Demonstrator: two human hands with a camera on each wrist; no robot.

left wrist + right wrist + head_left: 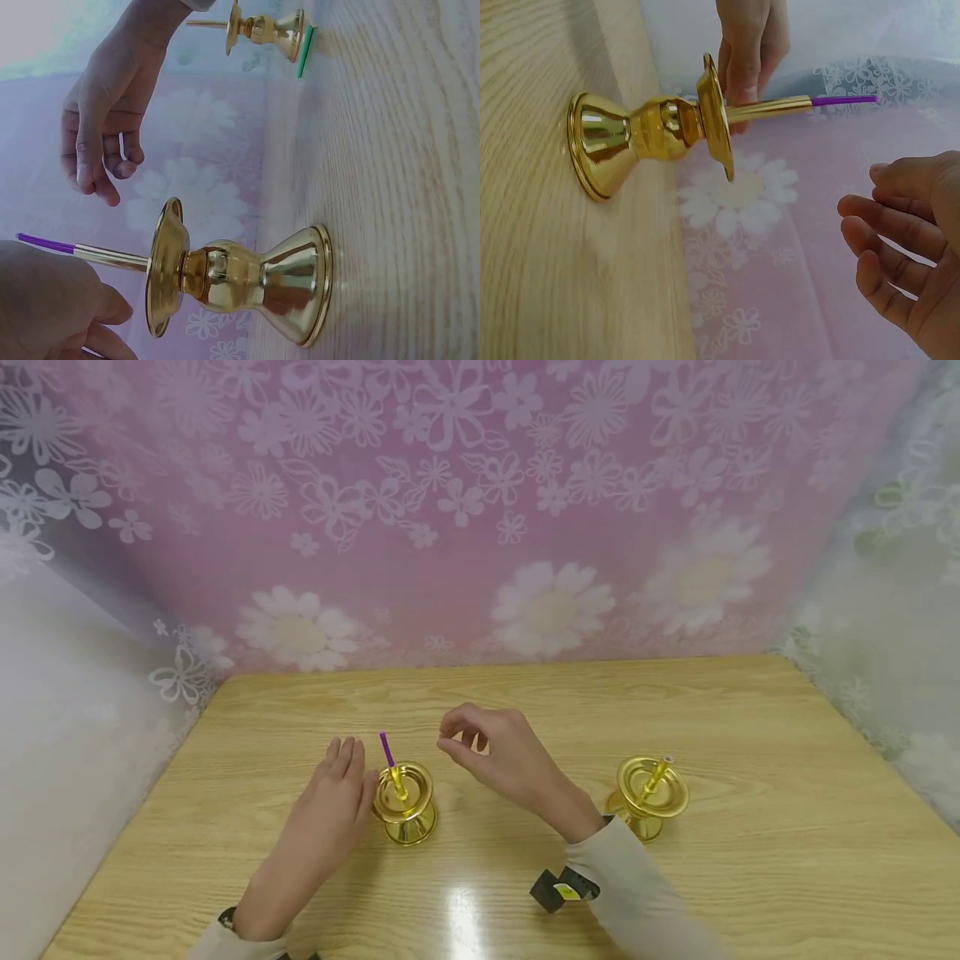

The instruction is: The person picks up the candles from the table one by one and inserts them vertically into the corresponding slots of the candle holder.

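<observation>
A gold candle holder (pixel 410 828) stands upright on the table, left of centre. From its thin central tube (pixel 112 257) rises a slim purple candle (pixel 844 100). My left hand (pixel 330 806) is just left of this holder, its fingers extended beside the dish and holding nothing. To the right, in mid-air, my right hand (pixel 501 752) has loosely bent fingers with a gap between thumb and forefinger. Nothing is in it, and it is apart from the purple candle.
A second gold candle holder (pixel 647 787) stands farther right on the wooden table (pixel 510 852), with no candle visible in its tube. A short green stick (pixel 306 52) lies by its base in the left wrist view. A pink flowered backdrop (pixel 450 543) rises behind the table.
</observation>
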